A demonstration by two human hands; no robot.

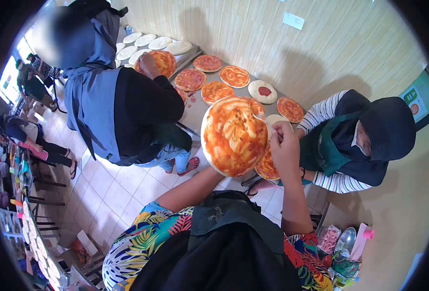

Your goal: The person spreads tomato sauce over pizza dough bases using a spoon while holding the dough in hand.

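My single head-worn camera looks forward and down, near the bare right hand (285,143), facing the pale wood-grain wall (243,29).

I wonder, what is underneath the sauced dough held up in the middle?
The left forearm reaches in under the sauced dough, but the left hand is hidden by it, so how it holds the dough cannot be seen. Anything else directly beneath is covered too.

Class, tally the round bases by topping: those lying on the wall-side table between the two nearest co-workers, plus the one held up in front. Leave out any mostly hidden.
Table bases with red or orange topping spread wide: 5
Table base with red topping only in its middle: 1
Held-up base with orange-red topping: 1
Total: 7
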